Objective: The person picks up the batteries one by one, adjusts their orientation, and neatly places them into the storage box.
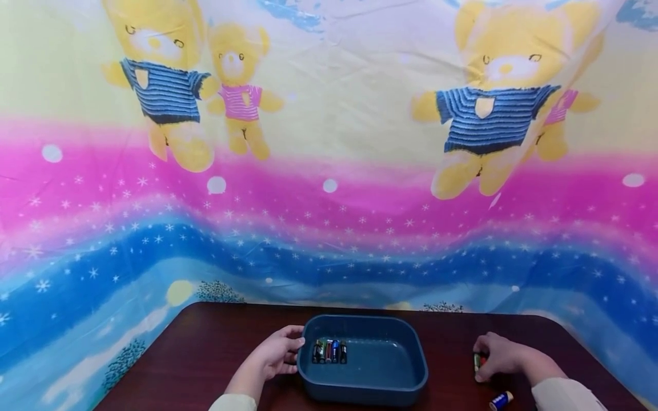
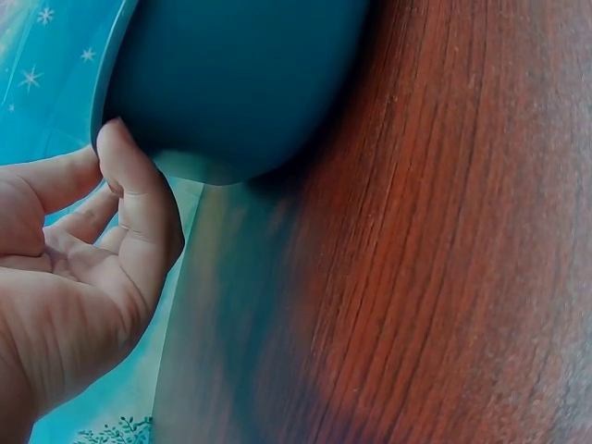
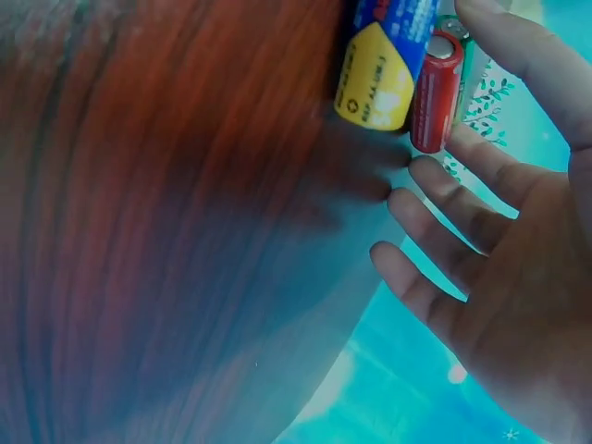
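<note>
A dark blue-grey plastic basin (image 1: 360,365) stands on the table, several small batteries (image 1: 329,351) lined up at its left inside. My left hand (image 1: 280,351) holds its left side, bent fingertips at the rim and outer wall; the left wrist view shows the fingers (image 2: 139,194) against the wall. To the right, my right hand (image 1: 501,357) grips a green battery (image 1: 477,365) between thumb and fingers, with a red battery (image 3: 437,97) right beside it. Closer to me lies a blue-and-yellow battery (image 3: 379,79), apart from the fingers.
The dark red-brown wooden table (image 1: 205,354) has rounded far corners. Behind it hangs a cloth (image 1: 329,228) printed with teddy bears and snowflakes, its lower part meeting the table's far edge.
</note>
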Demonstrator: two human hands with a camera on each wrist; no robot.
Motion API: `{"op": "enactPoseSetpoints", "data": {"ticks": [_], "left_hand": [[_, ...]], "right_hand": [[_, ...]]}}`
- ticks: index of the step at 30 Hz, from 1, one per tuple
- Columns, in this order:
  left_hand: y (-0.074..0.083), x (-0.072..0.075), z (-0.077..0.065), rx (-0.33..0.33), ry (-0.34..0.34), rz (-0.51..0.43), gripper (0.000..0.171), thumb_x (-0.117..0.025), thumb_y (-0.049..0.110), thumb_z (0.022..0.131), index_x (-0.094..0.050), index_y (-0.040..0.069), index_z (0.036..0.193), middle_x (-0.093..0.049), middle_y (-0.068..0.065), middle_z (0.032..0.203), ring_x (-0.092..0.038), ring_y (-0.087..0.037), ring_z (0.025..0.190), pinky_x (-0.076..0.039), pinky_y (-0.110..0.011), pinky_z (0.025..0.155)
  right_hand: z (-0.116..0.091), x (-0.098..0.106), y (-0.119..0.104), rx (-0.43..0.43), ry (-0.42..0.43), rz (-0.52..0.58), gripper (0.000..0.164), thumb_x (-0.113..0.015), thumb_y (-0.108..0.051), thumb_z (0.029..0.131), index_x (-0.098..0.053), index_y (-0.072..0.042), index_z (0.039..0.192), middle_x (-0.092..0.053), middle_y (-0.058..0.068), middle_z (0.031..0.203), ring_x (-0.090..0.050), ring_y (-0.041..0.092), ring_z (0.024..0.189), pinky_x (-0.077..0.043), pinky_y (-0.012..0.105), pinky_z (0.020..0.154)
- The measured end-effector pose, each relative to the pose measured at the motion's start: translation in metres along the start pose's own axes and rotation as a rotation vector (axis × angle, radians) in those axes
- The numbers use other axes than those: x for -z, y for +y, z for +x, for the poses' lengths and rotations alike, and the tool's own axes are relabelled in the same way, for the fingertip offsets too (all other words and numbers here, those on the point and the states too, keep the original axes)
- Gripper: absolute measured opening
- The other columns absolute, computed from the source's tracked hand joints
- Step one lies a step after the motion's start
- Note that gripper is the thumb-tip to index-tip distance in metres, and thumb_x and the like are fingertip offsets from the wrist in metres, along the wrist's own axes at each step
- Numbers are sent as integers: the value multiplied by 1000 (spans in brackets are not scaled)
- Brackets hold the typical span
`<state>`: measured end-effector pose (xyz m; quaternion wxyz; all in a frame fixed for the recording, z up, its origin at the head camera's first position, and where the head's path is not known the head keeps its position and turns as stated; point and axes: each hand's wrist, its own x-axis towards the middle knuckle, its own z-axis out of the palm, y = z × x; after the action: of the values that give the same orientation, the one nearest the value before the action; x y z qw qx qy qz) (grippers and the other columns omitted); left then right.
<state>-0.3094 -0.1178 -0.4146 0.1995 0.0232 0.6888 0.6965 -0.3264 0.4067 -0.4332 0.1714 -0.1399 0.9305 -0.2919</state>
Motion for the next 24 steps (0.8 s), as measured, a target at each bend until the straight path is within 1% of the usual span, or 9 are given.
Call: {"op": "enactPoseSetpoints", "data": {"ticks": [1,3,4,5,10,16,19,20,24], "left_hand": [[0,0,0,2,4,-1,42,-50,15,95,-39,5,135,-59,-9,87,-56,-15,68,-50,-27,57],[0,0,0,5,11,1,42,-50,15,95,-40,5,134,-59,-9,87,-56,-14,67,-50,-28,58],[1,0,0,7,13,1,41,-50,14,95,-40,5,134,-59,-9,87,-56,-14,67,-50,-28,58],[1,0,0,6,14,2,41,-50,14,95,-40,5,134,-59,-9,88,-56,-15,68,-50,-28,58],[1,0,-1,5,15,1,41,-50,14,95,-40,5,134,-59,-9,88,-56,-15,67,-50,-28,58],[1,0,0,-6,5,-7,41,-50,13,95,-40,4,134,-59,-8,86,-56,-14,67,-50,-27,58],[0,-2,0,-10,-2,-9,41,-50,14,96,-40,4,134,-60,-8,87,-56,-14,68,-50,-27,58],[-1,-2,-1,-11,-5,-8,41,-50,14,96,-40,4,134,-60,-9,88,-56,-14,68,-50,-28,58],[0,-2,-1,-13,-5,-5,42,-49,14,96,-39,4,135,-59,-10,89,-56,-15,69,-50,-28,58]], "right_hand": [[-5,-2,-13,-18,26,-16,39,-76,-15,71,-55,-2,101,-44,10,97,-45,24,86,-42,39,70],[-11,-4,-31,-47,59,-54,38,-77,-14,69,-55,-3,97,-43,9,94,-42,25,84,-41,38,68],[-16,-7,-42,-59,87,-48,37,-77,-11,67,-55,-2,95,-42,10,93,-41,27,84,-40,39,68],[-17,-8,-45,-63,98,-58,36,-78,-11,66,-55,-3,93,-42,9,92,-40,26,83,-39,39,67],[-14,-12,-45,-82,130,-99,35,-80,-11,64,-52,-5,86,-39,8,88,-37,26,81,-38,38,65],[-11,-11,-43,-123,121,-87,37,-81,-11,65,-50,-6,84,-37,8,88,-35,27,80,-36,38,64],[-10,-9,-36,-97,103,-75,39,-82,-14,64,-49,-6,83,-37,9,87,-36,27,79,-37,37,62],[-9,-7,-30,-67,80,-88,38,-81,-17,66,-49,-7,84,-36,8,87,-36,26,78,-38,36,62],[-6,-5,-23,-37,42,-22,39,-80,-18,67,-49,-7,86,-37,10,88,-43,25,75,-42,35,59]]}}
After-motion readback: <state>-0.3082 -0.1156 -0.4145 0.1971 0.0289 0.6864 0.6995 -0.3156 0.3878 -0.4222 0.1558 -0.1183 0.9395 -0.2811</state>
